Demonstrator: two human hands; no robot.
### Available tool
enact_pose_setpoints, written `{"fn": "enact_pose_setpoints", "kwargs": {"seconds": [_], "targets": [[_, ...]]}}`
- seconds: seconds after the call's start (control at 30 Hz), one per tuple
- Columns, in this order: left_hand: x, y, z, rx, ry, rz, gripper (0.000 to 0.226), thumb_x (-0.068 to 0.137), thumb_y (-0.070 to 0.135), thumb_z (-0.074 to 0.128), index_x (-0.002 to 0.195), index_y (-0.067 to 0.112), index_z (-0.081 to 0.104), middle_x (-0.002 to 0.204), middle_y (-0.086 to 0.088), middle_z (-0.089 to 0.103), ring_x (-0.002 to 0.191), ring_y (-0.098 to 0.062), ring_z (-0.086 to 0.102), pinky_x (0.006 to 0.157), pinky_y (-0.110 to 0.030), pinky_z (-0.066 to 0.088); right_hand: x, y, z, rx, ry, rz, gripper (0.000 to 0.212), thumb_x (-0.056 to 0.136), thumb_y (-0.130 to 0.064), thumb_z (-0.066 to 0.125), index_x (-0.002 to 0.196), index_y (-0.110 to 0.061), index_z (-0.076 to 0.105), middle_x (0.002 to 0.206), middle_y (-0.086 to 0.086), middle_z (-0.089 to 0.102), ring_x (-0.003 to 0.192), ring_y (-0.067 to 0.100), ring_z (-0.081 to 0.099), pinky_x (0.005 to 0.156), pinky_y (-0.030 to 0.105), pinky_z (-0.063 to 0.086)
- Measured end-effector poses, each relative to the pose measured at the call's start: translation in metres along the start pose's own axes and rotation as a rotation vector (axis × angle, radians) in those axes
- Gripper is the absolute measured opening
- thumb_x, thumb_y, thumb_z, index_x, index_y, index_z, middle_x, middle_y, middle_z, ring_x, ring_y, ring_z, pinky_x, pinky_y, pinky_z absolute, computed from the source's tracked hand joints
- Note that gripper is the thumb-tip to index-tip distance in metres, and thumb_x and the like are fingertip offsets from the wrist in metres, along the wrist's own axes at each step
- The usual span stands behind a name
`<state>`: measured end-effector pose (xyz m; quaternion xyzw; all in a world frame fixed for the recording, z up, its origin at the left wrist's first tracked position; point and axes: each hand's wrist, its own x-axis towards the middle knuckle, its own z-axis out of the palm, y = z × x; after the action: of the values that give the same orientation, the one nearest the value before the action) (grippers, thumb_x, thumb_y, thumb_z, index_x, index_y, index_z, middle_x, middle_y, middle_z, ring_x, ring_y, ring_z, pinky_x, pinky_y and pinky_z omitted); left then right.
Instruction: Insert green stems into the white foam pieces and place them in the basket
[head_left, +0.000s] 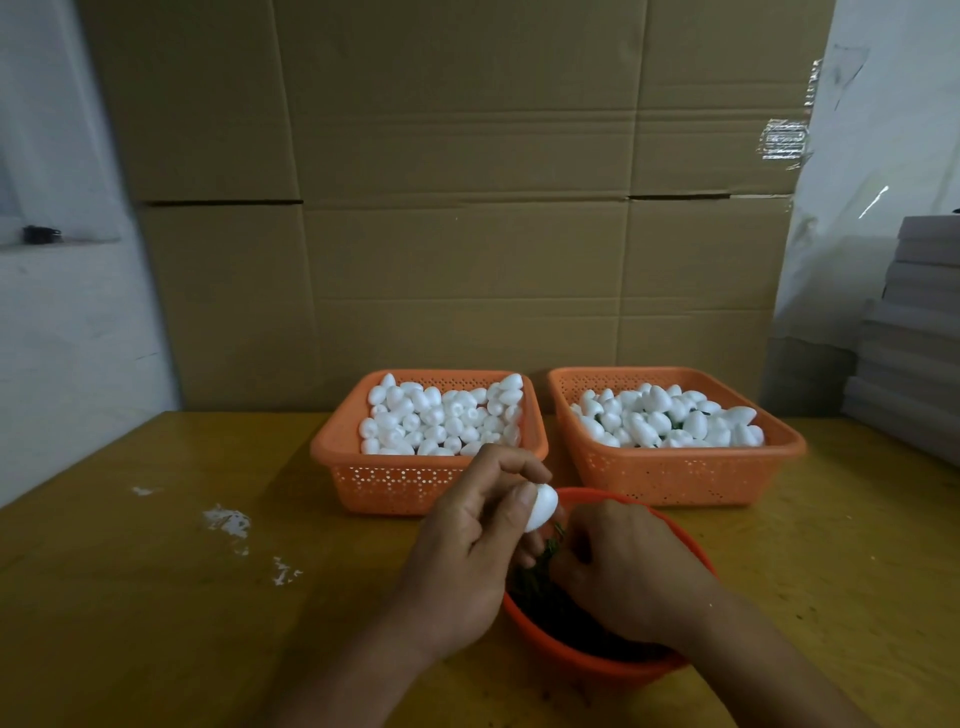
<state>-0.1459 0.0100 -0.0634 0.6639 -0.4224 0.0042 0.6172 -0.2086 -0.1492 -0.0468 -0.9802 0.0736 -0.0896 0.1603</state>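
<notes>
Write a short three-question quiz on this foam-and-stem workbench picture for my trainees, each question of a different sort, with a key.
1. True or false: the left hand holds a white foam piece above the red bowl.
2. Multiple choice: the right hand is at
A. the left orange basket
B. the green stems in the bowl
C. the white scraps on the table
3. Fill in: green shows between the foam pieces only in the ____ orange basket.

Key: 1 true; 2 B; 3 right.
</notes>
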Motion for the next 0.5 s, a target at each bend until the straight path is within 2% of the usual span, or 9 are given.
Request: {"fn": "enact_pose_setpoints", "kwargs": {"seconds": [0.13,0.23,0.3,0.4,0.5], "targets": [[0.001,0.005,0.001,-0.168,-0.013,-0.087,0.019,0.097,0.043,0.048,0.101,0.031,0.063,0.087,-0.006,0.069,0.069,-0.017,0.058,0.063,-0.03,0.048,0.002,0.004,0.0,0.004,0.012,0.015,0.019,0.092,-0.033,0.062,0.084,-0.016,0.063,0.079,0.0,0.067,0.073,0.019,0.064,0.073,0.04,0.055],[0.002,0.007,-0.002,-0.38,-0.043,-0.16,0.03,0.088,0.049,0.061,0.105,0.025,0.066,0.086,-0.009,0.067,0.07,-0.016,0.056,0.061,-0.027,0.046,0.002,0.008,0.0,0.037,0.029,0.004,0.017,0.093,-0.034,0.064,0.087,-0.018,0.064,0.08,-0.002,0.068,0.073,0.016,0.065,0.074,0.039,0.055],[0.002,0.007,-0.004,-0.45,-0.049,-0.19,0.028,0.087,0.038,0.068,0.111,0.023,0.067,0.086,-0.008,0.066,0.072,-0.015,0.055,0.062,-0.025,0.046,0.002,0.01,-0.001,0.053,0.055,-0.021,0.014,0.093,-0.036,0.065,0.096,-0.022,0.068,0.087,-0.003,0.071,0.076,0.012,0.067,0.076,0.035,0.056],[0.002,0.008,-0.005,-0.494,-0.023,-0.218,0.025,0.09,0.027,0.065,0.114,0.022,0.069,0.083,-0.008,0.065,0.069,-0.013,0.056,0.06,-0.024,0.046,0.0,0.011,-0.005,0.09,0.1,-0.05,0.024,0.088,-0.04,0.072,0.11,-0.029,0.07,0.098,-0.007,0.073,0.084,0.006,0.067,0.075,0.027,0.057],[0.002,0.01,-0.004,-0.535,0.008,-0.263,0.031,0.091,0.035,0.061,0.114,0.017,0.07,0.077,-0.009,0.064,0.064,-0.014,0.054,0.056,-0.023,0.043,-0.002,0.013,-0.009,0.155,0.091,-0.003,0.025,0.078,-0.038,0.082,0.098,-0.029,0.07,0.085,-0.007,0.073,0.071,0.003,0.066,0.066,0.023,0.058]]}}
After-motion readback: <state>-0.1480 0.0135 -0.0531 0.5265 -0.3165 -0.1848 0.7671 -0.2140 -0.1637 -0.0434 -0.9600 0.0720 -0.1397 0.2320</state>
